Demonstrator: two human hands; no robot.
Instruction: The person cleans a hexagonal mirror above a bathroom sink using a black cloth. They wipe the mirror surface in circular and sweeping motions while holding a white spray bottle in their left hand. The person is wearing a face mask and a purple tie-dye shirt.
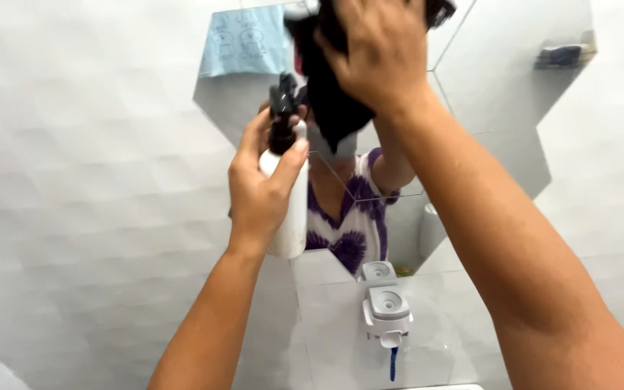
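Standing upright in front of the mirror (492,108), the white spray bottle (292,217) with its black trigger head sat in the left hand (258,191) — fingers wrapped tight round its body, thumb up near the neck. The right hand (380,54) was higher, pressing a black cloth (334,101) against the glass, fingers closed on it. Below, a white wall dispenser (386,312) hung on the tiled wall (95,217) — a blue towel (243,40) showed in the reflection.
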